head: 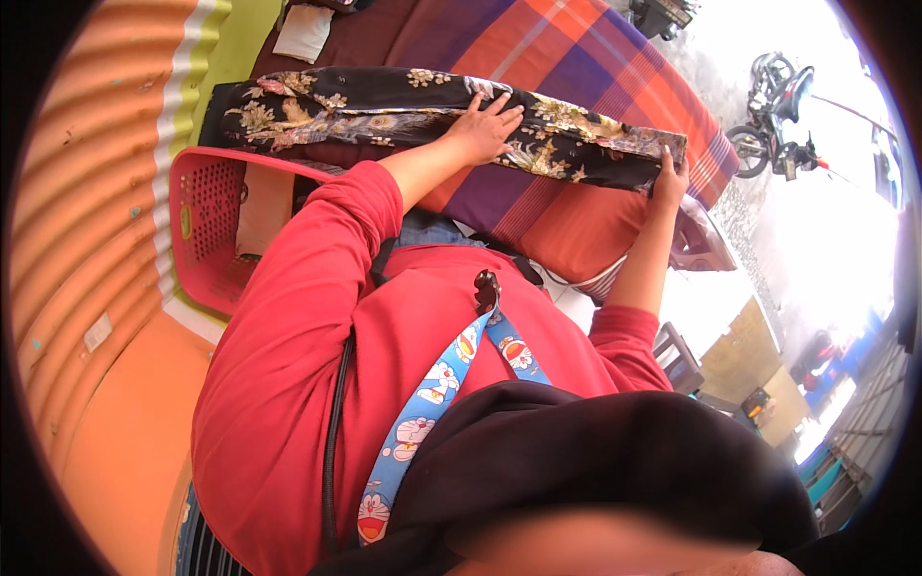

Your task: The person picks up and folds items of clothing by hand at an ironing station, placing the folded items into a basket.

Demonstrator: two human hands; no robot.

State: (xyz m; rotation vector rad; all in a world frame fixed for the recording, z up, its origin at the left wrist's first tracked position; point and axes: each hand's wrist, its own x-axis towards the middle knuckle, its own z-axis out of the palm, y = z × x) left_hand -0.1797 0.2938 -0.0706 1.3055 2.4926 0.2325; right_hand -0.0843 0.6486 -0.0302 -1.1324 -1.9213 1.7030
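Observation:
A long strip of folded black cloth with a gold, pink and white floral print (569, 140) lies across the table in front of me. My left hand (486, 133) rests palm down on its middle, fingers spread. At the strip's right end, my right hand (671, 180) pinches the edge, with a finger on top and the rest partly hidden. Beneath the strip is a plaid cloth (576, 43) in orange, red and purple, covering the table.
A pink perforated plastic basket (209, 223) stands at my left, beside an orange corrugated wall (101, 180). A white folded item (303, 33) lies at the table's far left. A motorcycle (774, 122) is parked outside at the right. A dark chair (677, 356) stands at the lower right.

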